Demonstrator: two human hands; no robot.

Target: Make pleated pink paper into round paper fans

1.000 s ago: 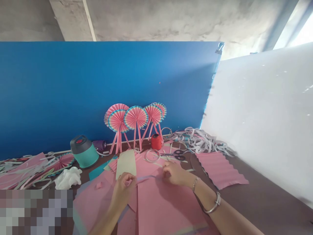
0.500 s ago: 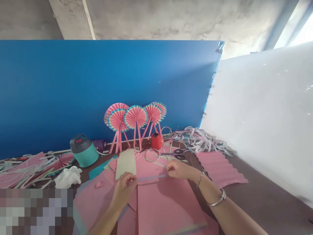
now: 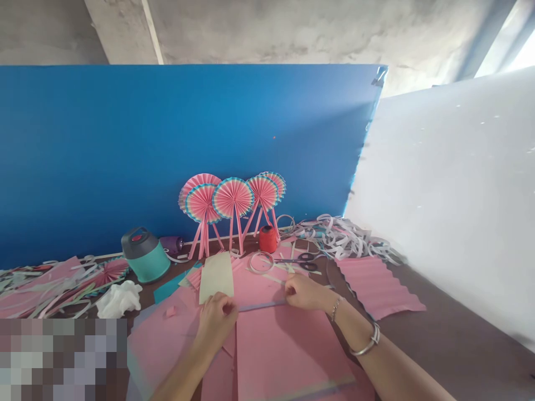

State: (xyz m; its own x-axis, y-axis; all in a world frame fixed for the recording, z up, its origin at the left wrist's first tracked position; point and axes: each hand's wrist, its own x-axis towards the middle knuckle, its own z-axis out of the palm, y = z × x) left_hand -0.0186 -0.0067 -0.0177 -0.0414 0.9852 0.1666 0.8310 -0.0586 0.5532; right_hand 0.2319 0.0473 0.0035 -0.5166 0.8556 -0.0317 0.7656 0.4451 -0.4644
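Two bare hands work over the table, left hand and right hand, with a thin lilac paper strip stretched flat between them. Left fingers are curled in narrow, pinching the strip's left end; right fingers are pinched narrow on its right end. The strip lies just above a big pink sheet, with more pink sheets overlapping around it.

Just past the left hand, a cream paper rectangle lies on the pink paper, nearly touching the fingers. Beyond the right hand are scissors, lying flat, and a paper ring. A pleated pink sheet sits to the right, well clear of the hand. Two bangles and a thin bracelet are on the right arm.

At the back, four pink paper fans lean against a blue board, beside a red spool. A teal flask and white tissue are on the left, and a heap of paper offcuts is back right, against a white board.
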